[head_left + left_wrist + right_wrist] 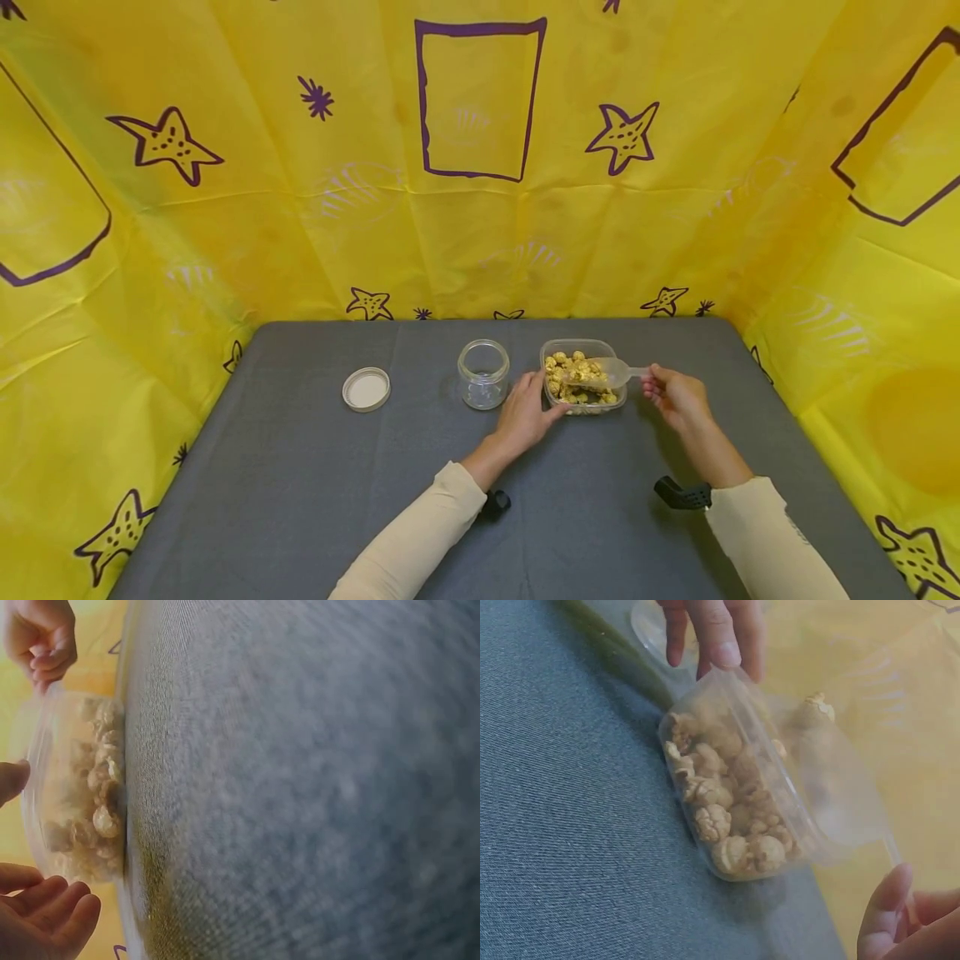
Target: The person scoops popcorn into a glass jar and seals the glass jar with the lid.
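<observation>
A clear plastic container [622, 398] of popcorn [558, 387] stands toward the back right of the table. My left hand [522, 414] rests against its near left corner, thumb along the front rim and loosely extended fingers by the left side, as the left wrist view also shows [45, 922]. With thumb and fingertips, my right hand [681, 400] pinches the handle of a translucent scoop [617, 372]. The scoop's bowl lies over the container and carries popcorn; in the right wrist view a piece [819, 711] shows above the scoop's edge.
An open glass jar [483, 392] stands just left of my left hand. Farther left, a white round lid [367, 390] lies on the grey tabletop [300, 483]. Yellow patterned cloth [480, 250] hangs behind the table and at both sides.
</observation>
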The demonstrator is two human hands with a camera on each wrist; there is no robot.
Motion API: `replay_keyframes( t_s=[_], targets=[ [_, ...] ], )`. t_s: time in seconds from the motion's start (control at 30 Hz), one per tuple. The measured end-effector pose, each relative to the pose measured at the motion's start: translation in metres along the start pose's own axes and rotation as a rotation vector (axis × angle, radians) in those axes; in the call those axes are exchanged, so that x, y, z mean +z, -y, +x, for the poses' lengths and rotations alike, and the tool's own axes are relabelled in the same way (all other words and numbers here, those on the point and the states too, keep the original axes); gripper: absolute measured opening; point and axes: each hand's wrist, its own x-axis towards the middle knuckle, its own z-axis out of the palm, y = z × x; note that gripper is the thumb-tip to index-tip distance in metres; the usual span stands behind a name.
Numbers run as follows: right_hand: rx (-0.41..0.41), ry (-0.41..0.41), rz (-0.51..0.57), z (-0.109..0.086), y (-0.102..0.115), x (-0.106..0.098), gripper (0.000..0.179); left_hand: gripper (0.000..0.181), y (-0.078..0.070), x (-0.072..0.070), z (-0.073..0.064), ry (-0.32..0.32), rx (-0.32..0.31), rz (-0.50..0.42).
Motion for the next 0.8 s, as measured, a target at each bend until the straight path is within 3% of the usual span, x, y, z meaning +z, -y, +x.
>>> replay_keyframes(
  t_s=[0.8],
  targets=[
    [-0.062, 0.018, 0.008, -0.0034, 0.0054, -0.0008, 0.034, 0.071, -0.0016, -0.0012, 0.0004, 0.007, -0.016, -0.028]
  ],
)
